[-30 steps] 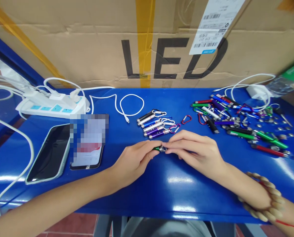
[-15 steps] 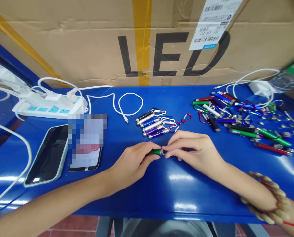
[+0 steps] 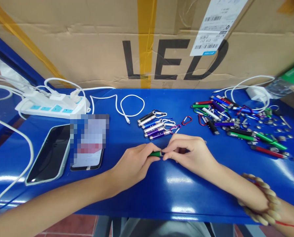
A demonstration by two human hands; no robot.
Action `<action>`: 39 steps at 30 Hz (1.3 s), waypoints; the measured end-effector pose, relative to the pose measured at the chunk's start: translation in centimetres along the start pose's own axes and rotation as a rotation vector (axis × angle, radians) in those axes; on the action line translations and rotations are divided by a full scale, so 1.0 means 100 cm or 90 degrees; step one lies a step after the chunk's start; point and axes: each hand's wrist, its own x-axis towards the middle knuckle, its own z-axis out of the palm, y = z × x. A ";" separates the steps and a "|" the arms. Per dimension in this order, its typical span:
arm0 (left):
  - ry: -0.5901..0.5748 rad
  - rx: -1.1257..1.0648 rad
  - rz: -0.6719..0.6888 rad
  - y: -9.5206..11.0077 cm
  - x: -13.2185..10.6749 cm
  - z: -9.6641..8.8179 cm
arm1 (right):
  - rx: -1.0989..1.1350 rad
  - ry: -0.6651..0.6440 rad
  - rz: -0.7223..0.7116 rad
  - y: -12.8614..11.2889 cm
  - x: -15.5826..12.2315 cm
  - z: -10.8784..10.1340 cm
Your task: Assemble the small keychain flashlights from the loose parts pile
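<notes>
My left hand [image 3: 134,161] is closed around a short green keychain flashlight [image 3: 156,153]; only part of its body shows between thumb and fingers. Its silver end points right, where the fingertips of my right hand [image 3: 187,149] pinch at it. Whether a separate small part is between those right fingertips is hidden. Just behind both hands lies a row of several finished-looking keychain flashlights [image 3: 155,124] in black, silver, blue and purple, with carabiner clips attached. A loose red carabiner clip [image 3: 186,120] rests to the right of that row.
A pile of flashlight bodies [image 3: 243,134], clips and small round metal pieces [image 3: 280,130] spreads over the right side of the blue table [image 3: 142,200]. Two phones [image 3: 49,154] and a white power strip [image 3: 60,110] with cables stand left. A large cardboard box [image 3: 87,49] closes off the back.
The view has shifted slightly. My right fingertips have closed in on the flashlight's silver end, covering more of it. My left hand keeps its hold.
</notes>
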 end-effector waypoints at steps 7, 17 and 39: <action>0.094 0.053 0.105 -0.006 -0.002 0.005 | 0.074 -0.016 0.130 0.006 -0.002 0.005; 0.118 0.063 0.115 -0.006 0.000 0.003 | 0.142 -0.006 0.208 0.000 -0.001 0.009; 0.130 0.038 0.104 -0.007 0.000 0.004 | 0.245 -0.060 0.392 0.004 0.005 0.004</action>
